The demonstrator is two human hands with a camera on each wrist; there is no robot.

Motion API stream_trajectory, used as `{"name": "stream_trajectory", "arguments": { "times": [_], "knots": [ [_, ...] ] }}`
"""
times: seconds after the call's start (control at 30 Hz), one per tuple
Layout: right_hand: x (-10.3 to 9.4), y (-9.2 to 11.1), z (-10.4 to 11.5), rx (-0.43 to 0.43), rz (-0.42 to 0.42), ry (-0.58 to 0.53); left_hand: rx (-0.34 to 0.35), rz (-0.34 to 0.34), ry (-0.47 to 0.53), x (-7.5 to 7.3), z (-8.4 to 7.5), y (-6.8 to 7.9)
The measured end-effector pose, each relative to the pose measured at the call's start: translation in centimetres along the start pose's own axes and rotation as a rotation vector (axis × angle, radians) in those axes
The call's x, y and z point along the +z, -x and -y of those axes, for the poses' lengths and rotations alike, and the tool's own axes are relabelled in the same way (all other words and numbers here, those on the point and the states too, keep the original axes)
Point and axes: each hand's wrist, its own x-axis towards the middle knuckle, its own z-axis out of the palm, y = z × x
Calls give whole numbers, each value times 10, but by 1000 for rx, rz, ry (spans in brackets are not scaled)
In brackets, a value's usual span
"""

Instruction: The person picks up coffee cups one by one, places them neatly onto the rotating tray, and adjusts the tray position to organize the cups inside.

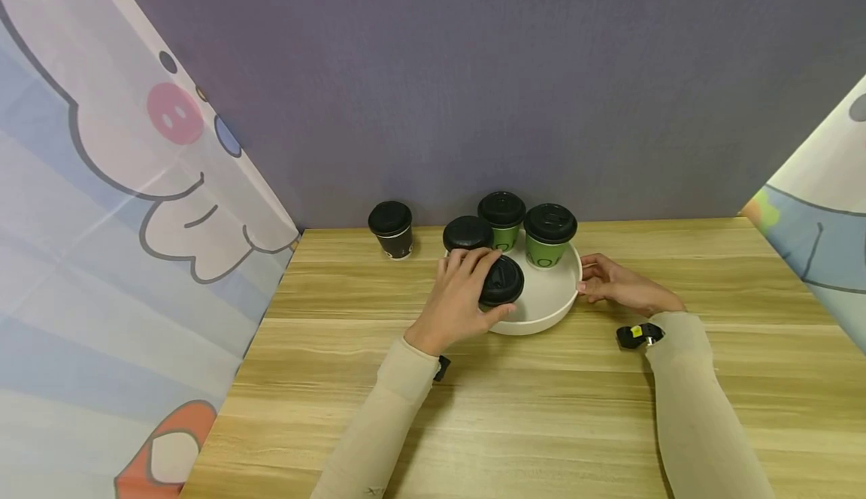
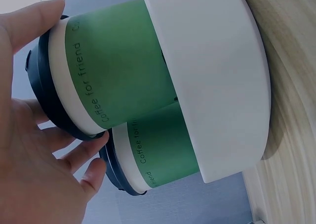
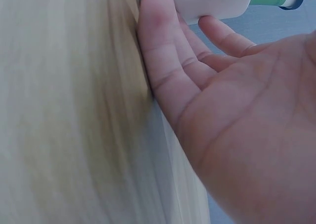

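My left hand (image 1: 460, 296) grips the black lid of a green paper coffee cup (image 2: 116, 61), thumb on one side and fingers on the other. That cup stands in a round white tray (image 1: 534, 326). Behind it, another green cup (image 2: 160, 152) shows in the left wrist view, close to my fingertips. Two more green lidded cups, one at the back (image 1: 502, 217) and one at the right (image 1: 546, 247), stand in the tray. My right hand (image 1: 619, 285) touches the tray's right wall with fairly straight fingers, low over the table in the right wrist view.
A dark cup with a black lid (image 1: 395, 240) stands on the wooden table (image 1: 325, 349), left of the tray. A grey-purple panel (image 1: 473, 93) rises along the table's back edge. Cartoon-printed cloths hang at the left (image 1: 101, 258) and right.
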Motion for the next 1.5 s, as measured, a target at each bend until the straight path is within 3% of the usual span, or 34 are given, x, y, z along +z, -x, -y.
{"name": "stream_trajectory", "arguments": {
  "times": [0.53,1.1,1.33,1.5],
  "knots": [
    [2,1,4,16,-2,33,-12,-4,7,-2,1,0],
    [5,-4,4,3,37,55,-17,-8,86,-5,10,2],
    [9,-5,6,8,57,40,-71,-66,179,-10,22,3],
    [7,-5,5,0,45,89,-130,-206,237,-12,35,2]
  ]
}}
